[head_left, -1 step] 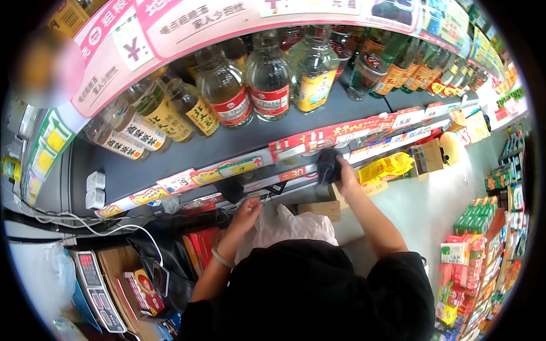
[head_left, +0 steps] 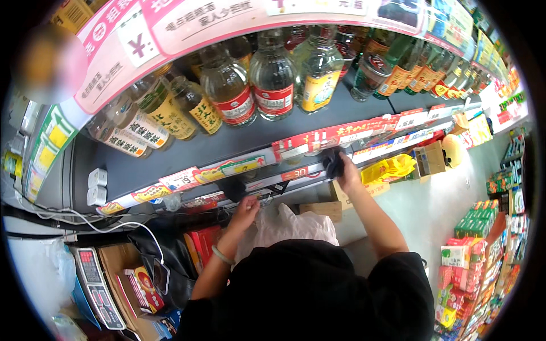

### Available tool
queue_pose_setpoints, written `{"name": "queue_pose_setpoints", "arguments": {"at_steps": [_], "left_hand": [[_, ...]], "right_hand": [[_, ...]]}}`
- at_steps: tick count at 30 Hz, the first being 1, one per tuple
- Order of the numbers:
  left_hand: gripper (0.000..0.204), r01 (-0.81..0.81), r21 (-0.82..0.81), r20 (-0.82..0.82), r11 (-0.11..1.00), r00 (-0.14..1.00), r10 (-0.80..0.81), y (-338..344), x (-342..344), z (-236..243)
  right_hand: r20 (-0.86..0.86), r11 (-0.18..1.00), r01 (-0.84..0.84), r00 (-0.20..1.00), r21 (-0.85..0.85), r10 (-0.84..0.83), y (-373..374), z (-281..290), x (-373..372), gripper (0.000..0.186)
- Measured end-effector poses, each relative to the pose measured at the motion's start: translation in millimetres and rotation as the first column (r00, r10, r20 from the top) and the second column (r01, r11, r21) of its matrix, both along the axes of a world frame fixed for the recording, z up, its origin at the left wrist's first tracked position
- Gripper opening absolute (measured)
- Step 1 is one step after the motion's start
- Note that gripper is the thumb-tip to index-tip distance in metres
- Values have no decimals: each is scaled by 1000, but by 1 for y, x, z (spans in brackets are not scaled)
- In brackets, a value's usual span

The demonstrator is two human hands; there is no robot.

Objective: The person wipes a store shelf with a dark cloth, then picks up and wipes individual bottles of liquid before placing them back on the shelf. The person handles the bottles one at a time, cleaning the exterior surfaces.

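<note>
My right hand (head_left: 349, 175) reaches to the lower shelf edge, its fingers closed on a crumpled black cloth-like thing (head_left: 333, 163) whose exact kind does not show. My left hand (head_left: 246, 209) is beside another dark thing (head_left: 233, 189) under the front of the shelf. Its fingers are curled together; anything held in them is too small to name. Below and between both hands lies a pale, thin plastic bag (head_left: 293, 226). Above them, the grey shelf (head_left: 227, 149) carries a strip of price labels along its front.
Glass bottles (head_left: 273, 77) stand in rows on the shelf. A scale (head_left: 100, 290), a black bag (head_left: 170, 267) with a phone (head_left: 161, 277), and a cardboard box (head_left: 126, 281) are at lower left. Right are a yellow bag (head_left: 388, 169), a carton (head_left: 429, 160) and stacked boxes (head_left: 458, 256).
The black thing in my right hand has turned and changed its folds. The view has shifted slightly; my left hand stays in nearly the same place.
</note>
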State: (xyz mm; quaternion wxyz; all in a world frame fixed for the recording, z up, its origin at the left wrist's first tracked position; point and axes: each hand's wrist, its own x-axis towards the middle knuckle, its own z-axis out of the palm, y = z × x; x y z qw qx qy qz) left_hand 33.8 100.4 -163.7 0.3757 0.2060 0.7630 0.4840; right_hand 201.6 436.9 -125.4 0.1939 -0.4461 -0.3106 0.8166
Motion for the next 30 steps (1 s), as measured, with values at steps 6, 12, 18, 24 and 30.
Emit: {"name": "queue_pose_setpoints", "arguments": {"at_steps": [6, 12, 18, 24, 30], "left_hand": [[42, -410, -50, -250, 911, 888, 386, -33, -61, -82], [58, -635, -202, -463, 746, 733, 498, -1, -93, -83], [39, -589, -86, -471, 803, 735, 488, -2, -86, -49], [23, -652, 398, -175, 645, 637, 751, -1, -89, -31], [27, -763, 465, 305, 449, 614, 728, -12, -90, 22]], "right_hand": [[307, 927, -314, 920, 205, 244, 22, -34, -25, 30], [361, 849, -283, 925, 446, 119, 44, -96, -11, 31], [449, 887, -253, 892, 387, 58, 26, -85, -11, 39], [445, 940, -148, 896, 308, -5, 12, -85, -6, 42], [380, 966, -116, 925, 230, 21, 2, -73, -10, 36]]}}
